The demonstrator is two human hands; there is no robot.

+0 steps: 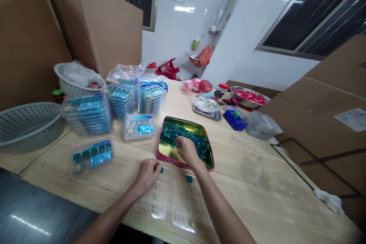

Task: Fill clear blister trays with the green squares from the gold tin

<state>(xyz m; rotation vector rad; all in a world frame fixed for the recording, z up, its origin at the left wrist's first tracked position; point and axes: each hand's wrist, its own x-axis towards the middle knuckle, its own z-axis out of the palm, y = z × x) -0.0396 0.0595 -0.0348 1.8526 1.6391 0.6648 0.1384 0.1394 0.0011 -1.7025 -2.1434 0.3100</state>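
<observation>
My right hand (187,150) reaches into a pink-rimmed tin (185,165) with a gold inside. Its fingers are pinched together at the heap of teal, glossy pieces (178,131); what lies between the fingertips is hidden. My left hand (148,175) is closed above the upper edge of a clear plastic tray (158,207), and I cannot make out what it holds. A single teal piece (161,170) shows right beside its fingertips. Under my right forearm lies a second clear tray (183,213), with one teal piece (189,178) near its top.
Filled clear packs stand in stacks (87,116) at the left; single packs (139,127) lie nearer. Grey baskets (31,126) border that side. Beyond the tin are a metal tray (208,113), a blue tape dispenser (235,120) and clear plastic containers (261,126). Cardboard (328,95) rises at the right.
</observation>
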